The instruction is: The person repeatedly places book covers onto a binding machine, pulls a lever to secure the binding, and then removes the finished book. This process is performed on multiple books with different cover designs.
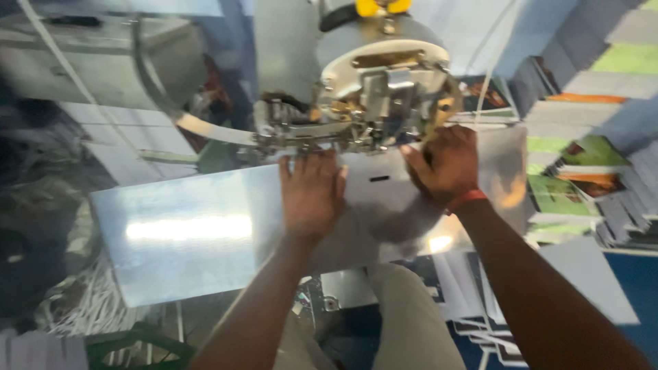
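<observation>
My knee [404, 322] is showing below my forearms. I am pressing my left hand [312, 195] flat, fingers together, on a pale sheet [384, 199] under the machine head [370, 96]; my right hand [442, 164] is curling over its far edge. Shiny metal table [185, 233] is lying open leftward.

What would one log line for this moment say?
left hand: flat on metal machine table | right hand: at machine head, red wristband | stacks of printed sheets at right
</observation>
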